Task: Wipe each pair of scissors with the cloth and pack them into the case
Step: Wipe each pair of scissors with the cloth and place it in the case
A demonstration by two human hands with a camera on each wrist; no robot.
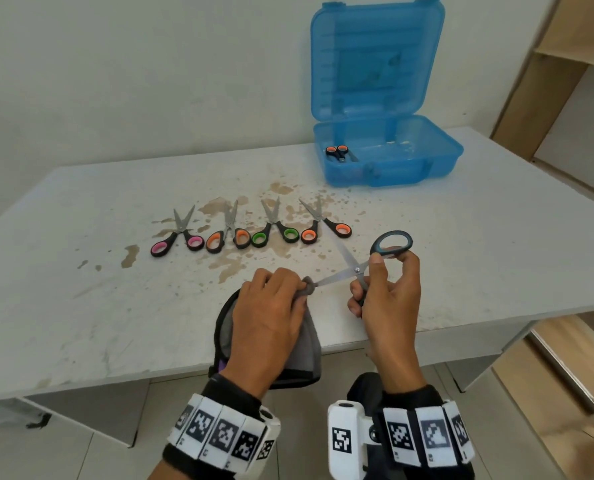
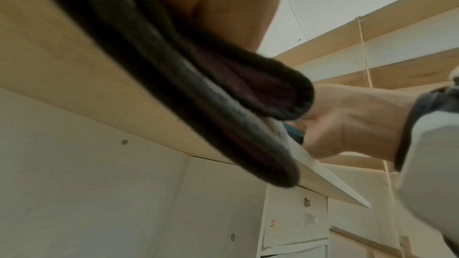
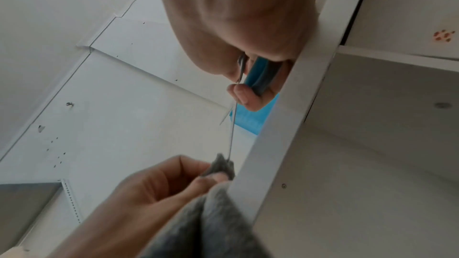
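Observation:
My right hand [image 1: 385, 292] grips blue-handled scissors [image 1: 357, 270] by their handles, blades spread apart above the table's front edge. My left hand [image 1: 271, 306] pinches a grey cloth [image 1: 306, 337] around the tip of one blade. In the right wrist view the thin blade [image 3: 232, 130] runs down into the cloth [image 3: 221, 166] held by the left hand's fingers [image 3: 198, 180]. Several small scissors lie in a row on the table: pink-handled [image 1: 177, 237], orange-handled [image 1: 228, 235], green-handled [image 1: 274, 230] and another orange-handled [image 1: 325, 226]. One orange-handled pair [image 1: 338, 153] lies in the open blue case [image 1: 437, 157].
The white table [image 1: 98, 271] is stained brown around the row of scissors. The case's lid [image 1: 375, 60] stands upright against the back wall. Wooden shelving [image 1: 572, 81] stands to the right. The left wrist view shows mostly the hanging cloth [image 2: 223, 115] and the table's underside.

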